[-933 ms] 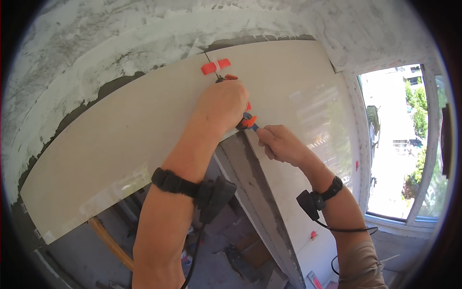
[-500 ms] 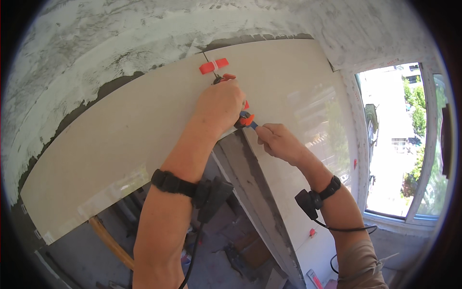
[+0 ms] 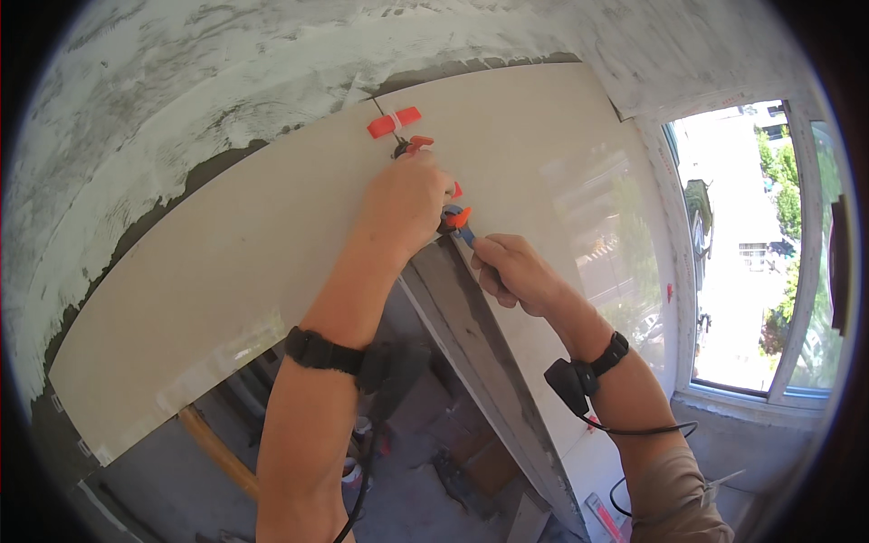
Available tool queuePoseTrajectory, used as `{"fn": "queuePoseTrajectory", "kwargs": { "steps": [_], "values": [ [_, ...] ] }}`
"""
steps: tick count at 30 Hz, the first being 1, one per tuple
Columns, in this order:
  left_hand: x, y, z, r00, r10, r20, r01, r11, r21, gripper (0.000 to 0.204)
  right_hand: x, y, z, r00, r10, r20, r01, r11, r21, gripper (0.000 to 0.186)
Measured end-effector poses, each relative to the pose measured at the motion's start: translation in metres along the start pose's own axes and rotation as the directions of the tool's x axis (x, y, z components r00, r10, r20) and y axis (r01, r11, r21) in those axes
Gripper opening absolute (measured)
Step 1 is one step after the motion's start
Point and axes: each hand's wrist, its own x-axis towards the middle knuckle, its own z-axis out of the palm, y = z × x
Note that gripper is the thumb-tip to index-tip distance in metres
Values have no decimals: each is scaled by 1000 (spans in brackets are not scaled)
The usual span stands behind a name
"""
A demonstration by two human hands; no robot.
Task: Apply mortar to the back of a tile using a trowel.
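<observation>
Cream wall tiles (image 3: 226, 217) meet at a narrow upright joint. A red wedge with a clear clip (image 3: 395, 122) straddles that joint near the top. Below it, my left hand (image 3: 409, 199) is closed against the tiles, its fingertips hidden. A black-and-orange clamp-like piece (image 3: 416, 146) shows just above this hand, and a bit of red wedge (image 3: 457, 189) beside its fingers. My right hand (image 3: 518, 273) grips the blue handle (image 3: 466, 234) of a small tool, whose head sits at a second black-and-orange piece (image 3: 457, 217) by the tiles' lower corner.
Beneath the tiles is an opening with a mortar-streaked edge (image 3: 480, 330); cluttered floor and a wooden pole (image 3: 217, 452) lie beyond. A bright window (image 3: 742, 253) stands at right. Rough plaster (image 3: 272, 63) borders the tiles above. Cabled black devices are strapped to both my forearms.
The view has shifted slightly. Both hands stay at the same pieces; more of my right hand's curled fingers shows below the blue handle.
</observation>
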Motion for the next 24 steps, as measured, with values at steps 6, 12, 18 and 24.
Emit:
{"fn": "queuePoseTrajectory", "kwargs": {
  "steps": [6, 12, 18, 24],
  "values": [
    [-21, 27, -17, 994, 48, -101, -55, 996, -73, 14, 7, 0, -20, 998, -57, 11, 58, 991, -117, 32],
    [-44, 39, -17, 984, -174, -30, 169, 978, -119, 18, 8, 24, -10, 991, -78, -105, 87, 992, 86, 30],
    [-63, 30, -19, 945, -314, -95, 299, 943, -147, 22, -9, 37, 24, 975, -89, -202, 158, 921, 356, 31],
    [-70, 38, -26, 947, -284, -150, 276, 959, -72, 20, -6, 29, -5, 861, -296, -413, 258, 955, -147, 28]
  ]
}}
